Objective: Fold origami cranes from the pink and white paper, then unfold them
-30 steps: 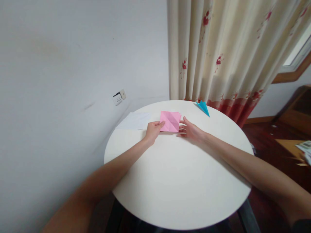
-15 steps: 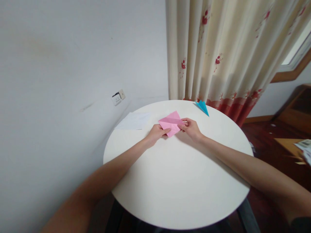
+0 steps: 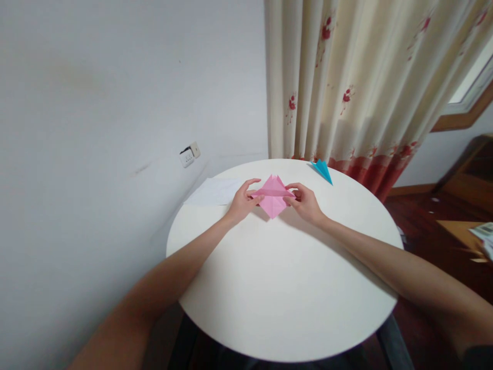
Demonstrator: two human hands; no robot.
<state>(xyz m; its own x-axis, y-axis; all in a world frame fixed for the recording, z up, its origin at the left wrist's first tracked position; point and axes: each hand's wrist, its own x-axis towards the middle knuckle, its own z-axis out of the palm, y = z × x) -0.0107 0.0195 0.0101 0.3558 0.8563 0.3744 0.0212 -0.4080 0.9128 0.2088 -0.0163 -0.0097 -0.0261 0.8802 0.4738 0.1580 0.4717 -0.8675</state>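
Note:
A pink paper square (image 3: 273, 198), creased and turned corner-up like a diamond, is held just above the far half of the round white table (image 3: 285, 288). My left hand (image 3: 242, 202) pinches its left corner between thumb and fingers. My right hand (image 3: 307, 202) pinches its right corner. A fold line runs across the paper between the two hands, and the lower point dips toward the tabletop.
A white sheet (image 3: 215, 191) lies at the table's far left edge. A folded blue paper piece (image 3: 322, 169) sits at the far edge near the flowered curtain (image 3: 362, 87). A wall socket (image 3: 188, 154) is on the left wall. Wooden furniture (image 3: 468, 180) stands at the right.
The pink paper lay flat as a square with my hands at its sides. Both hands then took it by opposite corners, lifted it and turned it into a diamond, folding along the middle.

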